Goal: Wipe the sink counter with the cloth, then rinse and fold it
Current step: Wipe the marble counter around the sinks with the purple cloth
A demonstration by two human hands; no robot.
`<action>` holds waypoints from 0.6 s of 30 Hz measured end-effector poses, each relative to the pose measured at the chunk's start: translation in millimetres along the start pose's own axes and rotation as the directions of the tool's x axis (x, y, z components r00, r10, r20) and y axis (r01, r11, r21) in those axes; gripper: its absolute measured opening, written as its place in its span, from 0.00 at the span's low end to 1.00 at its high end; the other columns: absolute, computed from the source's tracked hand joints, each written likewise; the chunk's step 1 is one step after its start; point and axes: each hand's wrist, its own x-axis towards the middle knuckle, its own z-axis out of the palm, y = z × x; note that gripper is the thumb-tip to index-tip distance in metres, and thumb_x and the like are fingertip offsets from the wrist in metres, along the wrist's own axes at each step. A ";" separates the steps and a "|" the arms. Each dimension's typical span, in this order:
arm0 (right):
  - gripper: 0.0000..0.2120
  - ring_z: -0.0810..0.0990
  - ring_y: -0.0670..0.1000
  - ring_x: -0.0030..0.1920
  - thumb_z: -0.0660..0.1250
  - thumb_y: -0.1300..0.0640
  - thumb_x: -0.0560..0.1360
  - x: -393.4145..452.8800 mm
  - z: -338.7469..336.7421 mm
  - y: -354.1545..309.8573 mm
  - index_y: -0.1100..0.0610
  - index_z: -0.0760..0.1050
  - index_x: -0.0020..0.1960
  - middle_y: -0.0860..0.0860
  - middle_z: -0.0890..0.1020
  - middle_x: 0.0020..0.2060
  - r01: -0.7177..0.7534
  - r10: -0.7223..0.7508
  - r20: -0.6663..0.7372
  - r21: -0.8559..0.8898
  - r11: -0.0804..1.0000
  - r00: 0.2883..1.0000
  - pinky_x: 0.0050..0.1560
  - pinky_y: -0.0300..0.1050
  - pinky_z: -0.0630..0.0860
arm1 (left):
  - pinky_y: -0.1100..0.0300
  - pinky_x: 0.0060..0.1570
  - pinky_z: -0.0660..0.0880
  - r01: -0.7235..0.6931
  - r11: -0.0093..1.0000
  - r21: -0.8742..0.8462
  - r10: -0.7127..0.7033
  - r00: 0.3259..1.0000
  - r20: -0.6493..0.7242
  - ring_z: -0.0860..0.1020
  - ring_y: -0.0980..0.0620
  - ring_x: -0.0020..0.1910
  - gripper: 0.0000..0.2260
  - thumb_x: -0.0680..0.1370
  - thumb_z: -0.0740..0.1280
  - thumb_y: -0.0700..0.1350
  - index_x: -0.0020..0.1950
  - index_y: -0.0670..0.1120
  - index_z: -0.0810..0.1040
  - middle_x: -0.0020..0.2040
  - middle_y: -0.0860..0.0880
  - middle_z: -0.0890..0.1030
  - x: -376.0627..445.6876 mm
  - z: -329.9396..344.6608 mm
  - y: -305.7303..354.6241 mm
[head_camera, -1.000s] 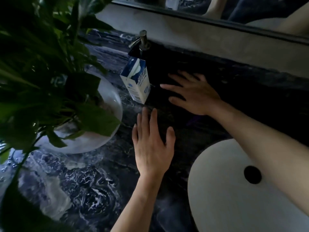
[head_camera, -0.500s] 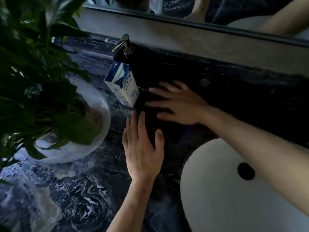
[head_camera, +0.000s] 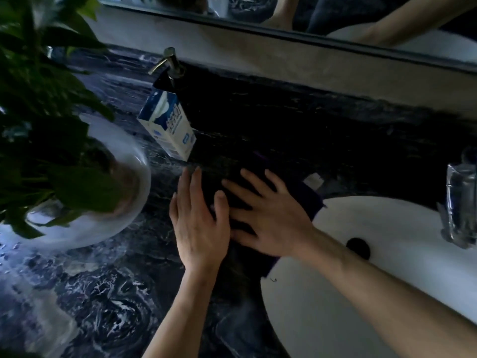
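Both hands lie flat on the cloth (head_camera: 307,200), a dark purple, soft-napped rectangle resting on the counter (head_camera: 103,301) between the carton and the sink, with its right edge overhanging the sink (head_camera: 348,293) rim. The left hand (head_camera: 200,226) presses down with fingers straight and close together; the right hand (head_camera: 268,215) presses with fingers spread. Neither grip pinches or curls round the cloth; a pale tag shows at its far corner.

Risks, as judged:
- The carton (head_camera: 167,125), a blue-and-white paperboard box, stands tilted just beyond the left fingertips. A forward sweep could topple it, and whether it is sealed cannot be told.
- The pump dispenser (head_camera: 171,64), dark-bodied with a metal head, stands right behind the carton and would be struck next.
- The glass bowl (head_camera: 136,184) holding the plant (head_camera: 46,104) sits near the left hand; it is smooth, rounded and brittle, and a sideways stroke could knock it.
- The cloth's overhanging edge could slip into the basin if pressure shifts right.
- A clear bottle (head_camera: 462,200) stands at the sink's far rim, well apart from the hands.

The counter is dark marbled stone, glossy, veined white. The sink is matte white and oval, with a dark round hole. Lighting is dim, so wetness cannot be judged.
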 end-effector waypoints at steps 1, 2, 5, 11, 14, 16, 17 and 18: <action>0.24 0.56 0.58 0.81 0.54 0.33 0.80 6.2 -2.8 13.1 0.34 0.65 0.75 0.45 0.62 0.80 -0.025 0.025 -0.009 -0.007 1.000 1.000 0.77 0.64 0.53 | 0.49 0.79 0.54 -0.011 1.000 0.022 0.011 1.000 0.005 0.59 0.49 0.80 0.28 0.83 0.49 0.58 0.80 0.47 0.60 0.81 0.47 0.61 0.7 0.6 -0.2; 0.24 0.57 0.58 0.81 0.52 0.33 0.80 11.9 -5.4 27.3 0.33 0.62 0.75 0.45 0.62 0.80 -0.064 0.064 -0.017 -0.014 0.998 0.998 0.77 0.64 0.53 | 0.48 0.79 0.54 -0.020 0.998 0.055 0.019 1.000 0.013 0.59 0.49 0.80 0.27 0.83 0.49 0.58 0.80 0.47 0.60 0.81 0.47 0.60 1.4 1.6 -1.1; 0.25 0.55 0.57 0.81 0.47 0.33 0.81 15.1 -13.1 68.3 0.32 0.57 0.77 0.45 0.59 0.81 -0.241 0.240 -0.022 -0.020 0.970 0.970 0.77 0.63 0.51 | 0.46 0.78 0.53 -0.052 0.979 0.195 0.043 0.998 0.051 0.56 0.46 0.81 0.26 0.84 0.48 0.56 0.80 0.47 0.60 0.81 0.45 0.60 0.6 6.0 -1.6; 0.26 0.47 0.52 0.82 0.42 0.34 0.82 -46.3 -19.8 124.3 0.34 0.49 0.79 0.42 0.51 0.82 -0.627 0.628 -0.021 0.043 0.778 0.778 0.79 0.60 0.44 | 0.41 0.75 0.57 -0.317 0.927 0.201 0.285 0.943 0.174 0.60 0.41 0.79 0.25 0.83 0.49 0.55 0.77 0.46 0.66 0.79 0.41 0.64 47.4 40.5 41.8; 0.29 0.53 0.57 0.81 0.43 0.36 0.80 -77.6 -19.4 135.4 0.40 0.57 0.80 0.48 0.57 0.82 -0.737 0.737 -0.091 0.039 0.674 0.669 0.79 0.59 0.48 | 0.42 0.76 0.58 -0.355 0.913 0.204 0.316 0.928 0.198 0.60 0.43 0.79 0.26 0.84 0.46 0.57 0.77 0.46 0.65 0.79 0.43 0.65 60.8 50.9 51.0; 0.28 0.54 0.59 0.81 0.45 0.37 0.81 -71.8 -18.2 132.5 0.40 0.58 0.79 0.49 0.58 0.81 -0.764 0.764 -0.087 0.040 0.644 0.640 0.78 0.61 0.50 | 0.44 0.77 0.57 -0.330 0.931 0.155 0.306 0.938 0.160 0.60 0.43 0.79 0.26 0.84 0.47 0.57 0.77 0.45 0.65 0.79 0.43 0.64 59.3 51.0 49.0; 0.27 0.53 0.59 0.81 0.46 0.37 0.81 -64.8 -18.8 127.8 0.39 0.56 0.79 0.48 0.57 0.82 -0.776 0.777 -0.073 0.046 0.629 0.626 0.77 0.62 0.50 | 0.44 0.77 0.57 -0.313 0.943 0.114 0.296 0.944 0.145 0.60 0.43 0.79 0.26 0.84 0.47 0.57 0.77 0.45 0.65 0.79 0.44 0.64 57.9 49.9 50.1; 0.27 0.52 0.60 0.81 0.46 0.37 0.82 -54.3 -20.0 122.4 0.39 0.55 0.80 0.47 0.56 0.82 -0.779 0.780 -0.057 0.049 0.625 0.623 0.77 0.63 0.50 | 0.44 0.77 0.57 -0.288 0.955 0.075 0.277 0.951 0.135 0.60 0.44 0.79 0.26 0.84 0.48 0.57 0.77 0.45 0.65 0.80 0.44 0.63 57.8 49.0 52.1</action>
